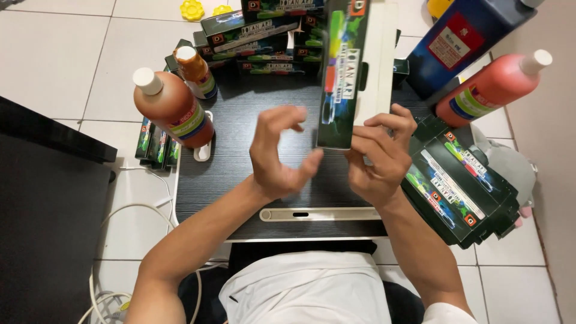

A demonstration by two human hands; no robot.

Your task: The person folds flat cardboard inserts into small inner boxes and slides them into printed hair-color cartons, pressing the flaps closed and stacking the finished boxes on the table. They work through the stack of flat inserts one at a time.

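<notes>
Resting in right hand [379,157]: marker box [341,72]

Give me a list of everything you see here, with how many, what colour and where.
Held box: one, long, dark green, upright in right hand, over the desk middle.
Desk: one, black woodgrain, centre.
Stacked boxes: several, dark green, desk's far edge.
Box pile: several, dark green, right of the desk.
Brown bottles: two, white caps, desk's left side.
Red bottle: one, white cap, top right.
Blue bottle: one, large, top right.
Yellow shapes: two, floor, top.
White cables: some, floor, lower left.
Left hand: open, fingers curled, beside the box.
Right hand: gripping the box's lower end.
</notes>
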